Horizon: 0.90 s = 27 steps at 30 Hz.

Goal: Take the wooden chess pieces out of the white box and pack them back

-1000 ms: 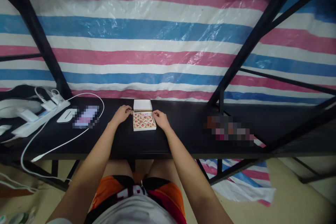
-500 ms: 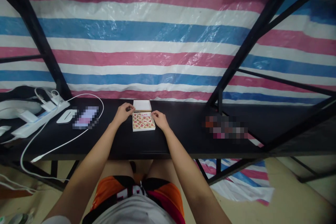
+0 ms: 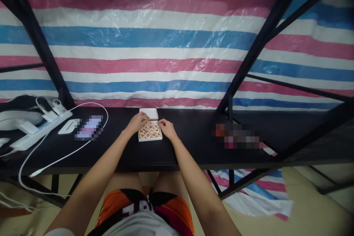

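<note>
A small white box [image 3: 150,140] stands with its lid [image 3: 149,113] folded back, away from me. Rows of round, pale Chinese chess pieces [image 3: 151,131] with red characters fill the box. My left hand [image 3: 137,122] reaches over the far left corner, where lid and box meet. Its fingers are bent together, and what lies under their tips is hidden. At the far right corner, my right hand [image 3: 167,128] pinches the box's edge between thumb and fingers.
On the black tabletop [image 3: 190,143], a white power strip [image 3: 41,129] with plugs and a white cable [image 3: 59,156] lies left. Near it are a white flat object [image 3: 68,127] and a blurred-out phone-like item [image 3: 90,127]. Another blurred item [image 3: 238,135] lies right. Black frame bars [image 3: 249,59] slant up.
My left hand has moved right, from beside the lid to over the box's far left corner. My right hand stays at the right edge. The view has shifted slightly.
</note>
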Tool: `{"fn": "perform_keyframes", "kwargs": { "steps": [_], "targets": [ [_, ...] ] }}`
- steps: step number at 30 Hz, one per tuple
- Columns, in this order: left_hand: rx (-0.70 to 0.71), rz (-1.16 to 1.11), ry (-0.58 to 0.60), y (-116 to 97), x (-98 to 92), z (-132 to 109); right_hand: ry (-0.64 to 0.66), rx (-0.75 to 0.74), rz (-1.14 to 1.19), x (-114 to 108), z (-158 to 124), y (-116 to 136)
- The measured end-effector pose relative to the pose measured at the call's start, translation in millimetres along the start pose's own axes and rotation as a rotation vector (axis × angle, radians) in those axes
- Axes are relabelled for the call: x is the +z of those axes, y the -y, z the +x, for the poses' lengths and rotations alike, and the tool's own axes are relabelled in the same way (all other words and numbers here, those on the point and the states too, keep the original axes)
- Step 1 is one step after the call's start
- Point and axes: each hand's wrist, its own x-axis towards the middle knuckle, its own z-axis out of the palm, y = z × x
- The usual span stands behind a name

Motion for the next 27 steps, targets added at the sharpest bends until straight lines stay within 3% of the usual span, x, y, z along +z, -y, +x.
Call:
{"fn": "perform_keyframes", "kwargs": {
  "steps": [3,8,16,21,27],
  "targets": [
    [-0.045,0.009,-0.019,16.5,-4.2,-10.6,-0.007,-0.001,-0.003,0.3,0.4,-1.1],
    [-0.13,-0.005,0.111,43.8,-2.7,-23.1,0.001,0.0,0.003,0.0,0.4,-2.5],
    [-0.197,0.019,0.133,57.5,-12.1,-30.3,-0.004,0.008,0.007,0.2,-0.2,-2.8],
    [-0.243,0.114,0.111,43.4,-23.9,-31.9,-0.004,0.003,0.001,0.9,0.4,-3.6],
    [-0.105,0.061,-0.035,-6.7,-22.0,-9.3,0.008,0.019,0.002,0.3,0.6,-2.1]
  ]
}}
